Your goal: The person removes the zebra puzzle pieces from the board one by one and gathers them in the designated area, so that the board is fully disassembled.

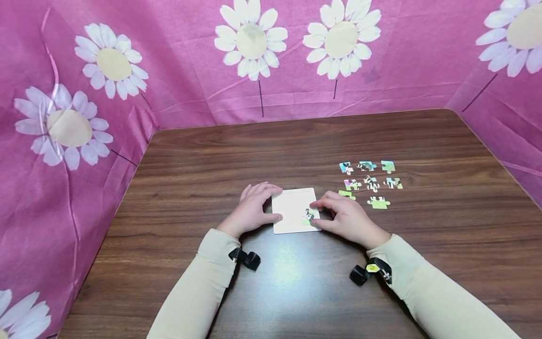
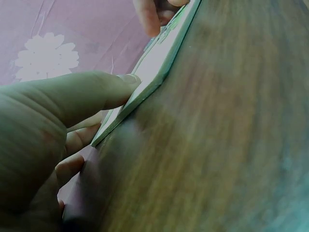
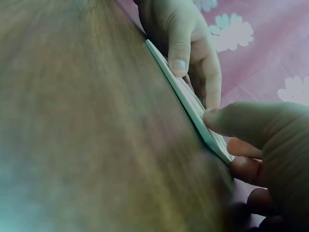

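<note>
A thin white puzzle board (image 1: 292,200) lies on the table between both hands. My left hand (image 1: 253,209) holds its left edge, thumb on the top face and fingers around the far side, as the left wrist view also shows. One jigsaw puzzle piece (image 1: 307,216), green with black and white, sits at the board's lower right corner. Thumb and index finger of my right hand (image 1: 345,219) pinch at this piece, touching the board's right edge. In the right wrist view the thumb (image 3: 231,118) covers the corner, so the piece is hidden there.
Several loose puzzle pieces lie in rough rows right of the board, among them a green one (image 1: 378,203) and a blue-green one (image 1: 366,165). The right hand is close to a green piece (image 1: 347,194). A pink flowered cloth (image 1: 182,61) hangs behind the brown wooden table (image 1: 237,155).
</note>
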Action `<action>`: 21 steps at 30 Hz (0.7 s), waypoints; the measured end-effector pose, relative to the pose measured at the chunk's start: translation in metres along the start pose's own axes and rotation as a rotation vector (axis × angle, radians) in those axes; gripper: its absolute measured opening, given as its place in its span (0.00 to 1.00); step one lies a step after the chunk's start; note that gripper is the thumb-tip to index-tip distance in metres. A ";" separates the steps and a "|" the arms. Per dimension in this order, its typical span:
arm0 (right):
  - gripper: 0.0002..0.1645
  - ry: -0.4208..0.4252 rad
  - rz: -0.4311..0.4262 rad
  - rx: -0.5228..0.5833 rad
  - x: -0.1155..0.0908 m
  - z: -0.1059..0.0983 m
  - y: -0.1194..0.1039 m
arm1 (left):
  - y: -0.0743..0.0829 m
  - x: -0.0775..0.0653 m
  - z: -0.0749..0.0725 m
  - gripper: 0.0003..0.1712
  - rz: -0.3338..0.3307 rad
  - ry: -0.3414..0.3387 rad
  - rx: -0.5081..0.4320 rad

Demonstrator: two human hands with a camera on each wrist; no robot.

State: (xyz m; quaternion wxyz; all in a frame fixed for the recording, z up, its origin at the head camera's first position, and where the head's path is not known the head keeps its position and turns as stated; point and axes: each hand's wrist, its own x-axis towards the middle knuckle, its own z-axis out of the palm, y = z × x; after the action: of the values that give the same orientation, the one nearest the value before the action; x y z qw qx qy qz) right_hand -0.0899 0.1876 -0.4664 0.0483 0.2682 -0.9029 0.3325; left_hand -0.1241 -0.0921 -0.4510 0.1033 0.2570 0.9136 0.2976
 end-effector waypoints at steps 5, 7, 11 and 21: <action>0.22 -0.051 -0.004 -0.086 0.005 -0.001 -0.004 | 0.000 0.000 0.000 0.38 0.002 0.001 0.004; 0.21 -0.074 -0.003 -0.095 0.008 -0.001 -0.006 | 0.000 0.000 0.000 0.37 0.001 0.001 0.003; 0.18 -0.122 0.030 -0.088 0.013 -0.002 -0.011 | 0.000 0.000 0.000 0.37 -0.002 0.000 0.002; 0.21 -0.113 0.024 0.074 0.013 0.000 -0.012 | 0.001 0.000 -0.001 0.38 -0.002 -0.003 -0.006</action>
State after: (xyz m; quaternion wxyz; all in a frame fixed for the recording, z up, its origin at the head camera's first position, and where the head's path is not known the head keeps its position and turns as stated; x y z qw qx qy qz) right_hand -0.0945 0.1736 -0.4561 -0.0165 0.2773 -0.8944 0.3506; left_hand -0.1237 -0.0923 -0.4499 0.1060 0.2564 0.9127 0.2999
